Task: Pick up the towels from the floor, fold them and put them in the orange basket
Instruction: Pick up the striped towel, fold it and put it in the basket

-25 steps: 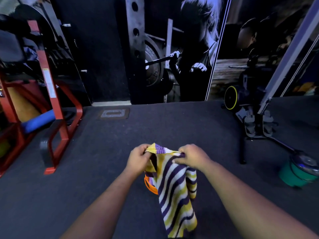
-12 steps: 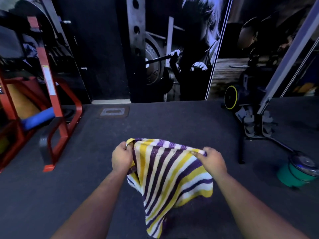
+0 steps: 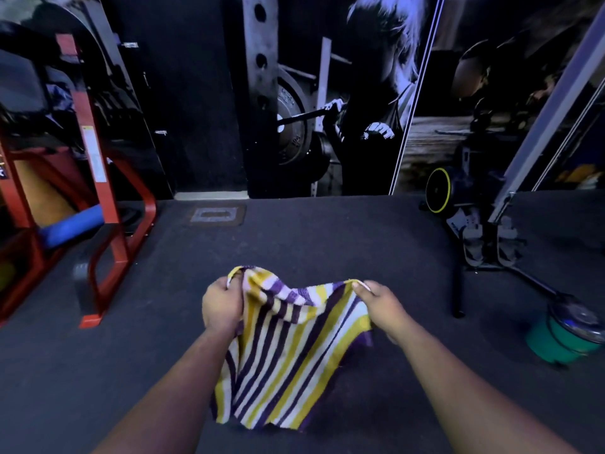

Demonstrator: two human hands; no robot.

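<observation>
- Left hand (image 3: 220, 304) and right hand (image 3: 381, 306) each pinch a top corner of the striped towel (image 3: 281, 362), hanging above the floor (image 3: 98, 371).
- Folding appears underway; next, bring the corners together. Orange basket unseen.

Both forearms bare to the frame's edge, no sleeves visible

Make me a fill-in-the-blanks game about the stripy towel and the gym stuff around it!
1. Both hands hold the striped towel by its ____ edge.
2. The right hand pinches one corner, and the ____ hand grips the other.
3. The metal frame to the left is painted ____.
4. The bucket-like thing on the floor to the right is ____.

Missing words: top; left; red; green
</observation>
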